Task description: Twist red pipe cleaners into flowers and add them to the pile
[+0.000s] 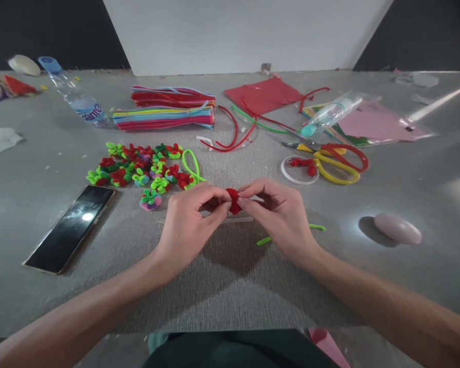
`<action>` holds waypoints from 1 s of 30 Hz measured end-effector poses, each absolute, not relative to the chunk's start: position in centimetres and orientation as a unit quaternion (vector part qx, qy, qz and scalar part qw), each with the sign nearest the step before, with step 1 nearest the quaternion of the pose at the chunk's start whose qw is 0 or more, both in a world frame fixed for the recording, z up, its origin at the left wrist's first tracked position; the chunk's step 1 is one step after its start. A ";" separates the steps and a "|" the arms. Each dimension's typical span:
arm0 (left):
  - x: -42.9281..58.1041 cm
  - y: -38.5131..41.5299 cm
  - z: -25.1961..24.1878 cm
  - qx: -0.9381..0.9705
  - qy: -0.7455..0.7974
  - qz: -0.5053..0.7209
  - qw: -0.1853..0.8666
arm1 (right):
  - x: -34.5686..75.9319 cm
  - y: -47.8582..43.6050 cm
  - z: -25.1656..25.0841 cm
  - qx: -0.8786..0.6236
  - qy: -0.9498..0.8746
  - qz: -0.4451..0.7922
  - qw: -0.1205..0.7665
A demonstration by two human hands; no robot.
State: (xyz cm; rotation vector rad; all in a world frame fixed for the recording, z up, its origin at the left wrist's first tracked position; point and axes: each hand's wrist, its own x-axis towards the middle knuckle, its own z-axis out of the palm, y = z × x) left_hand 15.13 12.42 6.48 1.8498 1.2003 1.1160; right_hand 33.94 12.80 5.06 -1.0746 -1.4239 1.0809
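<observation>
A small red fuzzy pipe-cleaner piece (234, 201) is pinched between my two hands over the middle of the table. My left hand (195, 220) grips its left side between thumb and fingers. From the other side, the thumb and forefinger of my right hand (278, 212) close on it. Its exact shape is partly covered by fingertips. Under my right hand lies a green pipe cleaner (317, 227), and a thin pale stick (237, 220) rests below the red piece. A bright green pipe-cleaner loop (190, 162) stands just beyond my left hand.
Finished pipe-cleaner flowers (159, 184) cluster at left, above a phone (71, 227). Behind are pipe-cleaner bundles (164, 117), a bottle (78, 97) and red felt (264, 94). At right lie scissors (339, 163), a white ring (299, 180) with red bits, and a pinkish oval object (397, 228).
</observation>
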 end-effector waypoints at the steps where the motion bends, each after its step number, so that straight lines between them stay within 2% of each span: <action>1: 15.2 12.4 6.5 0.699 0.461 0.428 0.340 | 33.9 12.8 5.0 -0.447 -0.589 0.450 0.501; 10: 15.3 12.6 6.6 0.606 0.475 0.466 0.436 | 34.0 13.4 4.7 -0.455 -0.559 0.464 0.516; 20: 15.4 13.5 6.1 0.559 0.433 0.435 0.557 | 34.2 13.3 4.6 -0.425 -0.550 0.513 0.504; 30: 15.3 13.5 6.2 0.571 0.440 0.423 0.550 | 34.1 13.1 5.2 -0.427 -0.588 0.484 0.487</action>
